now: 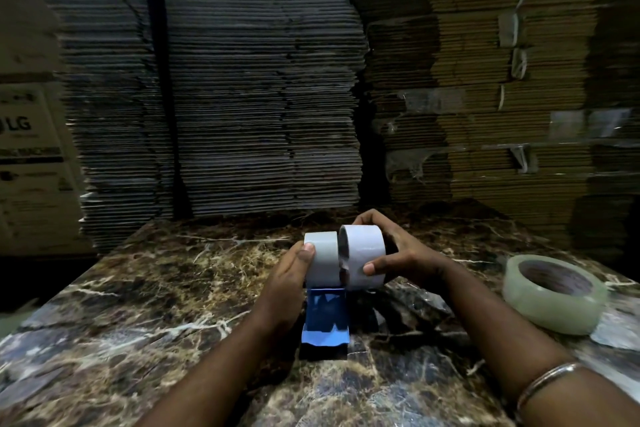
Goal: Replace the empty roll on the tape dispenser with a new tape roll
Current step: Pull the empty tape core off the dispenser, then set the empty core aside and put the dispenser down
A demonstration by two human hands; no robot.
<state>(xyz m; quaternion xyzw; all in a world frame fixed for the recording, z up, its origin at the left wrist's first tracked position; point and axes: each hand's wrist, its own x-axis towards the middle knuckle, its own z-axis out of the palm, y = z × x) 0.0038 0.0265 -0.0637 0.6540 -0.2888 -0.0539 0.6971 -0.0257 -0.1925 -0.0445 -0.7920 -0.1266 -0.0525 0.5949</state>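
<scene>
Item: blue tape dispenser (pixel 325 317), at 6 o'clock of centre, nearest the viewer, standing on the marble-patterned tabletop (pixel 145 305) between the two forearms; a bangle (pixel 543 388) on the right wrist at 5 o'clock. Item: left hand (pixel 289 274), thumb pressed on the outer face of a pale cylinder (pixel 322 258) seated on the dispenser, fingers curled behind it; probably the dispenser's hub or the spent core, the view too dim to say which. Item: right hand (pixel 398 255), thumb below and fingers over the top, clasping a white roll (pixel 363 256) held on edge just beside that cylinder, the two close or touching. Handling, judged: the roll looks light and stiff, a cardboard core under a smooth, slightly slick wrap; best taken across the outer face with thumb opposed to fingers, as here, keeping off the sticky free end; likely a snug push fit needing square alignment with the hub. Item: spare clear tape roll (pixel 554 295), lying flat at 3 o'clock, well apart from the hands. Surface: hard, glossy, brown and grey veining. Room: dim; tall stacks of flattened corrugated cardboard (pixel 242 97) from 10 to 2 o'clock, some strapped with tape; a printed carton (pixel 31 156) at 9 o'clock
</scene>
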